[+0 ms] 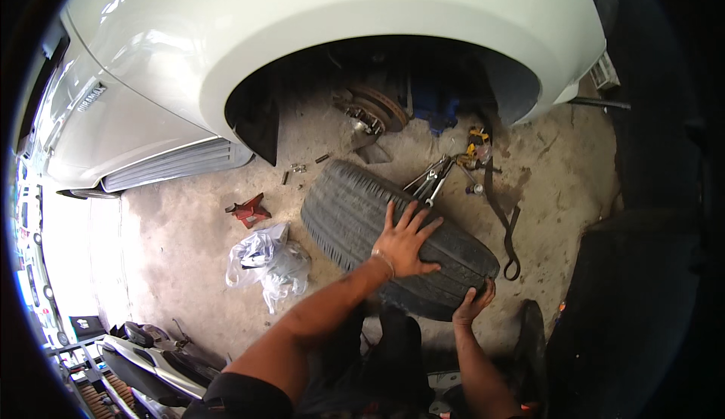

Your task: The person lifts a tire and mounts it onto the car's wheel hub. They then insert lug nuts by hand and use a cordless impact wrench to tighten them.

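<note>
A worn black car tire (355, 207) stands on its tread in front of me, slanting from upper left to lower right. My left hand (408, 244) lies flat on the top of the tread with its fingers spread. At the tire's right end, my right hand (474, 303) grips the edge, thumb and fingers curled against the rubber. Beyond the tire, inside the wheel arch of a white car (362, 11), a rusty brake disc (377, 109) with wheel studs is exposed.
Wrenches (436, 181), a yellow-and-black power tool (476, 147) and a dark curved bar (498, 207) lie past the tire. A blue jack (434, 109) stands under the car. Leftward are a red jack stand (251, 211), plastic bags (268, 262) and a motorcycle (158, 362).
</note>
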The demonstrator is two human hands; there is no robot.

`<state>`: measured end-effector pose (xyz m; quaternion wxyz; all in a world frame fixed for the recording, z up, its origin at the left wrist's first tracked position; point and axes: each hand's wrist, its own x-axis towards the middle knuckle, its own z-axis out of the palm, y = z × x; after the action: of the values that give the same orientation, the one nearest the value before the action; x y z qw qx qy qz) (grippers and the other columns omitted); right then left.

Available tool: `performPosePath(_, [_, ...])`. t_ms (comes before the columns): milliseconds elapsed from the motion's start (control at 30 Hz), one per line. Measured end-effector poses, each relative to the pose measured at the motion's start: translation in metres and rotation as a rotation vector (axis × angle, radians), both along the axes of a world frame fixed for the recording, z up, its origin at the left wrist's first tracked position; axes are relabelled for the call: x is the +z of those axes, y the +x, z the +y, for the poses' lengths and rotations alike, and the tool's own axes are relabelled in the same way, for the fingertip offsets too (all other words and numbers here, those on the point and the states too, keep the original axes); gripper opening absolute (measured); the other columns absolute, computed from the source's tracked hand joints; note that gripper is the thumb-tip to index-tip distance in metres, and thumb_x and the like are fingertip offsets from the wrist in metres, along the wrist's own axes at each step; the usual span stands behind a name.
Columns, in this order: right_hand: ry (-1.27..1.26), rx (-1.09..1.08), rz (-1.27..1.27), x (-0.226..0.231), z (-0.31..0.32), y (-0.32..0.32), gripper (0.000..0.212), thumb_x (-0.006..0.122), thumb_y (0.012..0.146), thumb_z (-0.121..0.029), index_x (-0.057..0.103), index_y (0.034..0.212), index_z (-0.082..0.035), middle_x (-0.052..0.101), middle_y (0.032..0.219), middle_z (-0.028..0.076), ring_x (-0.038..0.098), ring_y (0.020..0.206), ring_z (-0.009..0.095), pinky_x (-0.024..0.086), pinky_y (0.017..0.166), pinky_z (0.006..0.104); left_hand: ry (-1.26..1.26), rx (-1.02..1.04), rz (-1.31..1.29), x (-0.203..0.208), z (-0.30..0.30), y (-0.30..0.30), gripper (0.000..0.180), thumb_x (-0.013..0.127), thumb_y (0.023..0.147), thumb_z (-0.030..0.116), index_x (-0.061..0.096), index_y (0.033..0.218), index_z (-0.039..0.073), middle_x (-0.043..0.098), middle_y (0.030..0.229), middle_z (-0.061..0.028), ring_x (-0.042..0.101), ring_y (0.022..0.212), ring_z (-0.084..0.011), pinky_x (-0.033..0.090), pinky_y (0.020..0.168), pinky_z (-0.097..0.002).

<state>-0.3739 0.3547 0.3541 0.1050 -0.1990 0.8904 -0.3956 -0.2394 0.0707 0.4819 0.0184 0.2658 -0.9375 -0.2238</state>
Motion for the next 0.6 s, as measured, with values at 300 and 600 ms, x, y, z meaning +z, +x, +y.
performPosePath(300, [0.041,0.05,0.049,0.008,-0.006,0.121,0.092,0.046,0.097,-0.072,0.037,0.154,0.0,0.028,0.154,0.032,0.028,0.144,0.048,0.023,0.118,0.061,0.054,-0.334,-0.014,-0.003,-0.101,0.018,0.107,0.077,0.062,0.076,0.048,0.153,0.027,0.045,0.155,-0.0082,0.026,0.153,-0.0334,0.007,0.124,-0.0649])
performPosePath(600, [0.031,0.098,0.171,0.032,-0.042,0.199,0.098,0.078,0.074,-0.072,0.048,0.147,-0.013,0.038,0.147,0.027,0.035,0.138,0.046,0.035,0.109,0.0631,0.096,-0.408,-0.039,-0.022,-0.186,0.14,0.109,0.086,0.055,0.071,0.052,0.15,0.03,0.046,0.154,-0.0039,0.027,0.153,-0.0315,0.005,0.126,-0.0609])
